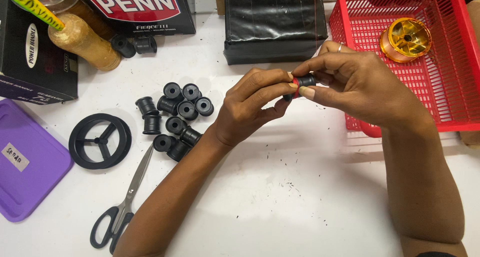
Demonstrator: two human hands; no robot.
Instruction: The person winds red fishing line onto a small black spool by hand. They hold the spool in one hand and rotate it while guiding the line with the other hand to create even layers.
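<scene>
Progress: one small black spool (302, 83) in hand with red wrap on it, a dozen or so bare spools (176, 116) piled on the white table (280, 197) | Grip: left hand (248, 108) and right hand (353, 82) both pinch it, held above the table | Look: stubby, black, red band at one end

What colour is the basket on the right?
Red. The basket shows best in the head view, beside the right hand.
</scene>
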